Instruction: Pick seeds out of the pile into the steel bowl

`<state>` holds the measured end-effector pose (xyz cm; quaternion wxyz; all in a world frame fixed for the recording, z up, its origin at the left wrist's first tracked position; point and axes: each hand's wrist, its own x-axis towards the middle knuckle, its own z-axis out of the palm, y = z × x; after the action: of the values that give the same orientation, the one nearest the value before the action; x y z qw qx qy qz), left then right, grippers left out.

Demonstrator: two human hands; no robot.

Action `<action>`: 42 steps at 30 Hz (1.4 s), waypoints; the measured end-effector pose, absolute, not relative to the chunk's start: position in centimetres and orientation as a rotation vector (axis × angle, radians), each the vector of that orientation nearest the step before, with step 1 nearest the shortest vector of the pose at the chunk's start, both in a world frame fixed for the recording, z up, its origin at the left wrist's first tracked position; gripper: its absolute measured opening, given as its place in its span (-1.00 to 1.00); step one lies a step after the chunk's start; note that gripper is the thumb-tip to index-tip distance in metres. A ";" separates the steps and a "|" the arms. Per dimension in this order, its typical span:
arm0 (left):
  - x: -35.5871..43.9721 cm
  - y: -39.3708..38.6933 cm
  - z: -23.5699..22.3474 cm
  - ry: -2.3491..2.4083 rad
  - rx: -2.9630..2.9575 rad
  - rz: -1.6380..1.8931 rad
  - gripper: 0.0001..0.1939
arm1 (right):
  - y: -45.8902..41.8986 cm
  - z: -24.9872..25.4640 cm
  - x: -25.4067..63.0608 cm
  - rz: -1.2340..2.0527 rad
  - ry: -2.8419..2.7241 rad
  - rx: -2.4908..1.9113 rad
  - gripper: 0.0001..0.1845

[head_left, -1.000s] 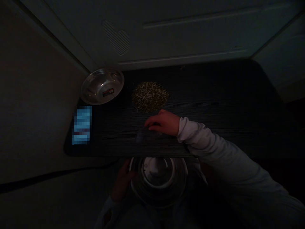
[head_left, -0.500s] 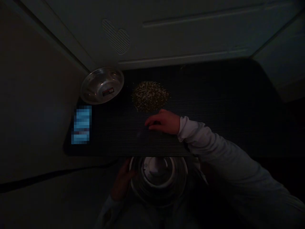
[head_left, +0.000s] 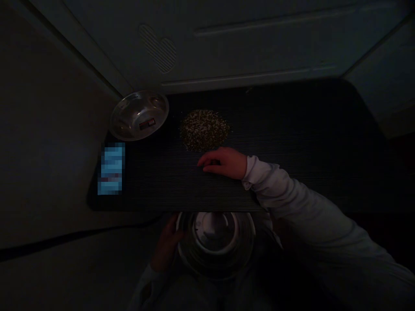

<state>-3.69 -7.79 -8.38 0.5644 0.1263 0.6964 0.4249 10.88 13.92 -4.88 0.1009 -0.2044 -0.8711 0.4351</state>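
Observation:
My right hand [head_left: 225, 163] rests low over the dark table, just in front of a heap of small mixed grains or seeds [head_left: 205, 129]. Its fingers are loosely curved, with a gap between thumb and forefinger, and nothing shows in them. Below the table's front edge, my left hand [head_left: 167, 245] grips the left rim of a shiny metal bowl [head_left: 215, 263] at my lap. The table edge cuts off the far part of this bowl, and dim light hides most of what it holds.
A second metal bowl [head_left: 129, 106] stands at the table's [head_left: 292, 142] back left, with a small dark label or object [head_left: 147, 124] at its bottom. Nearer me lies a lit phone [head_left: 111, 168], its screen blurred. A pale panel with a heart relief [head_left: 164, 54] rises behind the table.
A faint bluish smear below my right fingertips has faded away. My right hand has barely shifted; my left hand stays on the bowl, and the grain heap looks the same.

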 end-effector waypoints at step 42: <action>-3.8 -7.6 -8.5 1.655 0.262 0.999 -0.52 | 16.1 -3.5 15.0 1.571 -2.779 -0.824 -0.75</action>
<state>-3.83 -7.61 -8.55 0.5607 0.1113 0.7025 0.4239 15.01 16.14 -3.49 -0.0774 -0.2491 -0.8404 0.4751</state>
